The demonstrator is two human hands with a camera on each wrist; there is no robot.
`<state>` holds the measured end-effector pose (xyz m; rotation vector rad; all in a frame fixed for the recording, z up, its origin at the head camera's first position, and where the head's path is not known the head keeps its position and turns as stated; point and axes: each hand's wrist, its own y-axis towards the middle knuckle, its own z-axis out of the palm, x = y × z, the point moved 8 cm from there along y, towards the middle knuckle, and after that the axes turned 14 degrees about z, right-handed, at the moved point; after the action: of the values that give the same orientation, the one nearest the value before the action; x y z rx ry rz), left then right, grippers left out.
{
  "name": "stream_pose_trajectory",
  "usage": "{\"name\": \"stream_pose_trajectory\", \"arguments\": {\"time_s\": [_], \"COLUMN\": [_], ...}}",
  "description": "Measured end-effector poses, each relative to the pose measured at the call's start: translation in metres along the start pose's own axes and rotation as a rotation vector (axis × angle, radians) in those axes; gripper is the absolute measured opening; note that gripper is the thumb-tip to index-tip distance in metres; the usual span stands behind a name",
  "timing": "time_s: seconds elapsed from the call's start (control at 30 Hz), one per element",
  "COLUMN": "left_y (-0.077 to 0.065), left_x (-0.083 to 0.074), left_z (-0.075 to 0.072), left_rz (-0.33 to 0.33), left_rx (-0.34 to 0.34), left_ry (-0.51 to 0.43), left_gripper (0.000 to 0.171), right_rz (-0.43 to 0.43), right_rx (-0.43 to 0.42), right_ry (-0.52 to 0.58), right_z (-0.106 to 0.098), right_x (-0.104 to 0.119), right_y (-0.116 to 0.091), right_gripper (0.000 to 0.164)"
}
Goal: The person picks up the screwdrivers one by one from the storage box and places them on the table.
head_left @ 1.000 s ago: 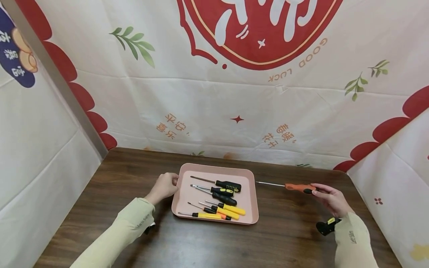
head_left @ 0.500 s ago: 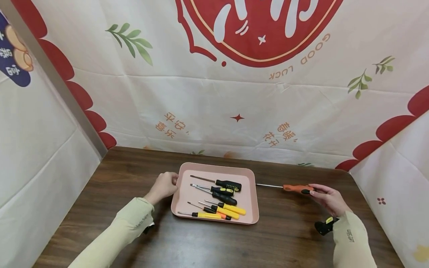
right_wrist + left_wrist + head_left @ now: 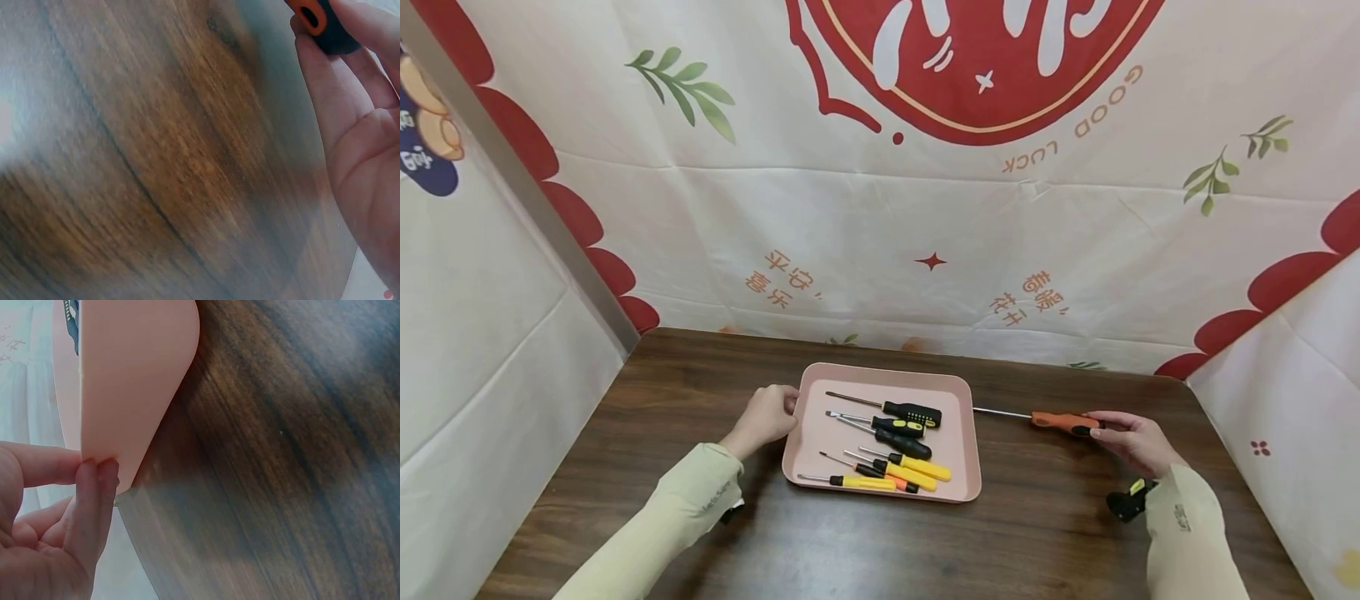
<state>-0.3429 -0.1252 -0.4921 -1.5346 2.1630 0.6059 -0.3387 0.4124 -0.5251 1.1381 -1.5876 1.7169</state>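
Observation:
A pink tray (image 3: 887, 496) lies on the table with several screwdrivers inside, some black-handled and some yellow-handled. My left hand (image 3: 765, 419) pinches the tray's left rim; in the left wrist view its thumb and fingers (image 3: 94, 494) squeeze the pink wall (image 3: 134, 375). To the right of the tray, my right hand (image 3: 1138, 442) holds an orange and black screwdriver (image 3: 1058, 422) by its handle end. The shaft points left, its tip right at the tray's right rim. Only the black and orange end of that handle (image 3: 315, 22) shows in the right wrist view.
The brown wooden table (image 3: 1000, 550) extends around the tray. A white printed cloth (image 3: 880, 217) hangs behind it and on both sides. Near the right wrist is a black strap piece (image 3: 1127, 502) with a yellow mark.
The orange screwdriver and my right hand have shifted slightly left, bringing the tip to the tray's rim. The left hand still pinches the tray; the head view has tilted slightly.

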Motion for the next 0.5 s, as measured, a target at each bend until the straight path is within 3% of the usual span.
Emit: {"name": "stream_pose_trajectory", "arguments": {"time_s": [0.17,0.5], "left_y": [-0.0014,0.0003], "left_x": [0.0001,-0.0004], "left_z": [-0.0014,0.0007], "left_rz": [-0.009,-0.011], "left_rx": [-0.003,0.012], "left_ry": [-0.011,-0.018], "left_gripper": [0.033,0.033], "right_rz": [0.027,0.039], "right_rx": [-0.069,-0.138], "right_ry": [-0.142,-0.29], "right_z": [-0.0029,-0.0064], "right_x": [0.0041,0.0067], "right_y": [0.0035,0.0088], "right_gripper": [0.025,0.034]}}
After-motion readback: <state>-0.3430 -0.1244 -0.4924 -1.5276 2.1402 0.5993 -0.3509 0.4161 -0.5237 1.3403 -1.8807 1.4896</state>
